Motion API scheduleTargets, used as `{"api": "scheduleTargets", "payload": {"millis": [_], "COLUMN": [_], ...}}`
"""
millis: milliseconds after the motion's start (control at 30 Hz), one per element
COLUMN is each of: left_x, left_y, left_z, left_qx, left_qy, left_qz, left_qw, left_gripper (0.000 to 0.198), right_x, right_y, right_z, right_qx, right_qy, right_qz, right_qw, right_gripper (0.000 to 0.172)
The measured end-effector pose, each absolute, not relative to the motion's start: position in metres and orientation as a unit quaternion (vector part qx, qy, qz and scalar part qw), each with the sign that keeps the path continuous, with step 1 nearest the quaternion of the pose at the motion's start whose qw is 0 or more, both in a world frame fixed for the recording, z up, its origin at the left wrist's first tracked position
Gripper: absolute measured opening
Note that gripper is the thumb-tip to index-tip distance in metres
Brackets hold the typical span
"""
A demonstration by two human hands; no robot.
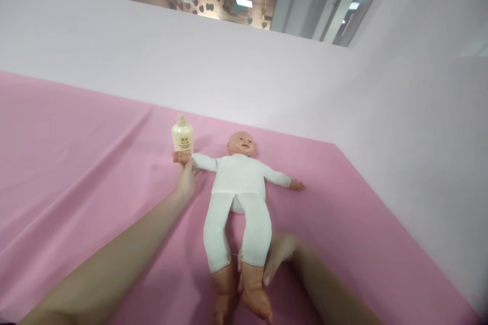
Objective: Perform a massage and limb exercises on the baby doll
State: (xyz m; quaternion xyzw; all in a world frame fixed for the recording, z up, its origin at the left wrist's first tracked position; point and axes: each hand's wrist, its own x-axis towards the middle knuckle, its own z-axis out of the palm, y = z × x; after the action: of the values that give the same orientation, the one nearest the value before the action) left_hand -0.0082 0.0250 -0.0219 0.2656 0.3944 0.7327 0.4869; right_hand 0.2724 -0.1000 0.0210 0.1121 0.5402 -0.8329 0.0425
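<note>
A baby doll (pixel 238 183) in a white top and white trousers lies on its back on a pink cloth (pixel 76 162), arms spread, bare feet toward me. My left hand (pixel 185 179) reaches to the doll's arm at the wrist, its fingers closed around the sleeve end beside the doll's small hand. A cream lotion bottle (pixel 182 134) stands upright just beyond that doll hand. My right hand (pixel 280 256) grips the doll's leg near the ankle, thumb down, fingers behind the trouser leg.
Pale pink walls (pixel 400 127) rise behind and to the right of the cloth-covered surface. The cloth has long folds on the left. Ceiling lights and hanging heart decorations show above the wall.
</note>
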Motion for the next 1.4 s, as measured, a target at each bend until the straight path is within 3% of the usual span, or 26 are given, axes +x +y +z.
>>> {"api": "scheduleTargets", "payload": {"millis": [100,233,333,467,567,800,967,1167,1300,1400], "left_x": [-0.005,0.003,0.007,0.007,0.006,0.007,0.006,0.000,-0.010,-0.015], "left_y": [0.020,0.004,-0.008,-0.011,-0.009,-0.011,-0.008,0.014,0.027,0.031], "left_z": [-0.020,-0.014,-0.011,-0.010,-0.010,-0.007,-0.010,-0.020,-0.023,-0.023], "left_qx": [0.345,0.510,0.654,0.759,0.773,0.770,0.689,0.445,0.276,0.209], "left_qy": [0.380,0.378,0.390,0.370,0.369,0.370,0.397,0.402,0.407,0.395], "left_qz": [0.735,0.693,0.581,0.483,0.472,0.473,0.547,0.710,0.741,0.744], "left_qw": [0.443,0.343,0.287,0.231,0.210,0.214,0.261,0.369,0.456,0.497], "left_gripper": [0.044,0.046,0.041,0.040,0.040,0.041,0.040,0.038,0.026,0.018], "right_x": [0.281,0.294,0.295,0.286,0.282,0.280,0.285,0.289,0.283,0.280], "right_y": [-0.098,-0.094,-0.090,-0.089,-0.090,-0.094,-0.093,-0.097,-0.100,-0.099], "right_z": [0.007,-0.016,-0.020,-0.009,-0.004,-0.003,-0.011,-0.010,0.006,0.014], "right_qx": [0.081,0.062,0.091,0.192,0.242,0.251,0.220,0.143,0.158,0.184], "right_qy": [0.502,0.452,0.426,0.362,0.318,0.359,0.407,0.440,0.493,0.518], "right_qz": [-0.861,-0.883,-0.872,-0.823,-0.809,-0.800,-0.806,-0.867,-0.855,-0.836], "right_qw": [0.019,-0.108,-0.222,-0.393,-0.430,-0.409,-0.368,-0.183,-0.037,-0.010], "right_gripper": [0.055,0.060,0.059,0.034,0.025,0.027,0.038,0.062,0.059,0.060]}}
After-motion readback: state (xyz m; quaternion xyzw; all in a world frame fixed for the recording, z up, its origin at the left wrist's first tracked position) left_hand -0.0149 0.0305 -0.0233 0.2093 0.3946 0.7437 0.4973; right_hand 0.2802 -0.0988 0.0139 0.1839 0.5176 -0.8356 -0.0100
